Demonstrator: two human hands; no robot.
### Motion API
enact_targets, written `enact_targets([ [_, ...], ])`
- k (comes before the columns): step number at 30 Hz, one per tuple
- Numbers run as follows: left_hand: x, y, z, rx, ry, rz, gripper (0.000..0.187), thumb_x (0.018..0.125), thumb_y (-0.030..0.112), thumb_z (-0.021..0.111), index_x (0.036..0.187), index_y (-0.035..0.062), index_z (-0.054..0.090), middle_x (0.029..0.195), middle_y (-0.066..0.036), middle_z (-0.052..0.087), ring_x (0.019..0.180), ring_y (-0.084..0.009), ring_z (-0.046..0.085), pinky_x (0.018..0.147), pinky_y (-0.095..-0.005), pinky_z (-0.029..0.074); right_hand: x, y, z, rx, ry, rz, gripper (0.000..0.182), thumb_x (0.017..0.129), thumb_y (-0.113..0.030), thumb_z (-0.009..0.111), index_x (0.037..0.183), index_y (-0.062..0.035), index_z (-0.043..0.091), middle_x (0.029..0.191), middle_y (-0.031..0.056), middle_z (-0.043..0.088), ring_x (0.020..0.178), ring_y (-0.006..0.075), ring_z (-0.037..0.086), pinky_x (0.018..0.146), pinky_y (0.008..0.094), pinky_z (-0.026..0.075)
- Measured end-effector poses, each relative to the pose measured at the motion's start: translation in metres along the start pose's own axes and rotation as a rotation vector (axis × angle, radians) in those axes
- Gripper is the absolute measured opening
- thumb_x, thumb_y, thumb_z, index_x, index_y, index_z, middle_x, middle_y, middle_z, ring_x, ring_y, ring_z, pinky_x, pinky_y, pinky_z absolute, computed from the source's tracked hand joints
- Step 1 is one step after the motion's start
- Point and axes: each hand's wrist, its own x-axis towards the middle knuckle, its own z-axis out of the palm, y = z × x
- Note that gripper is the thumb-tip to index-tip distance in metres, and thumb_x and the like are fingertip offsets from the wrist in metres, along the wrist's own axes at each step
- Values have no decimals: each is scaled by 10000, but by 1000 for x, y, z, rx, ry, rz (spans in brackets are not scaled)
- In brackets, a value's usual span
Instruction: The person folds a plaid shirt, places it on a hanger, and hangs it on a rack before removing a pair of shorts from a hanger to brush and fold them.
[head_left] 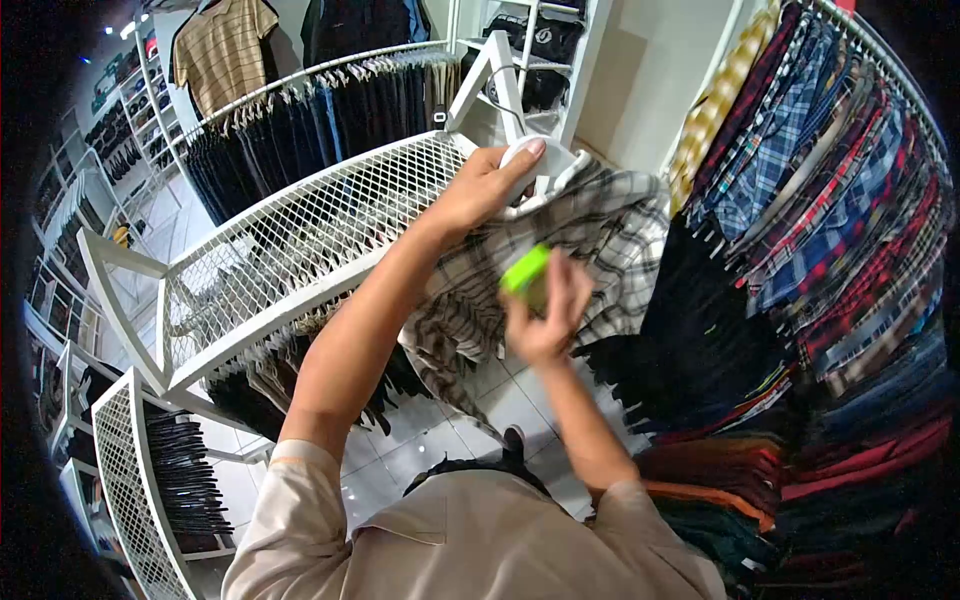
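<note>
My left hand (pixel 485 185) is closed around the top of a white hanger (pixel 560 170), whose thin hook sticks up beside the rack's white upright. A grey, white and black plaid shirt (pixel 625 215) hangs from it, its lower part bunched and draping down towards the floor. In front of the shirt, my right hand (pixel 550 315) is blurred by motion, its fingers curled about a small bright green object (pixel 527 268). What kind of object it is, I cannot tell.
A white rack with a mesh top shelf (pixel 320 205) stands at my left, garments hanging under it. Dark trousers (pixel 290 125) hang on a rail behind. Plaid shirts (pixel 800 160) crowd the right side above folded or hanging dark and red clothes (pixel 720 465). Tiled floor (pixel 430 455) shows below.
</note>
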Motion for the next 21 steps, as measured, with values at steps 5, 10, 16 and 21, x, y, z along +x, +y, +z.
enact_targets([
  [5, -27, -6, -2, -4, 84, 0, 539, 1053, 524, 560, 904, 33, 723, 743, 20, 620, 653, -68, 479, 593, -266, 393, 58, 128, -25, -416, 224, 112, 740, 932, -211, 762, 1558, -6, 425, 1275, 232, 503, 1167, 392, 544, 989, 463, 468],
  [10, -46, -5, -23, 27, 93, -28, 520, 1070, 489, 549, 876, 31, 703, 740, 6, 621, 678, -76, 509, 611, -264, 412, 57, 118, -32, -325, 410, 307, 655, 920, -151, 774, 1477, 12, 471, 1266, 254, 530, 1174, 408, 537, 1020, 479, 446],
  [16, -37, -6, -15, -12, 86, -71, 520, 1066, 489, 556, 874, 29, 703, 741, 16, 612, 677, -78, 502, 606, -276, 409, -23, -38, 46, 294, -257, 5, 676, 841, -65, 740, 1457, 28, 478, 1258, 229, 541, 1173, 398, 532, 1046, 506, 426],
  [21, -57, 1, -34, -23, 170, -89, 493, 1074, 461, 553, 946, 17, 724, 742, 21, 614, 662, -71, 489, 601, -265, 401, -41, -42, 27, 252, -194, -148, 659, 851, -183, 771, 1441, -31, 520, 1291, 196, 548, 1187, 380, 560, 1001, 489, 488],
])
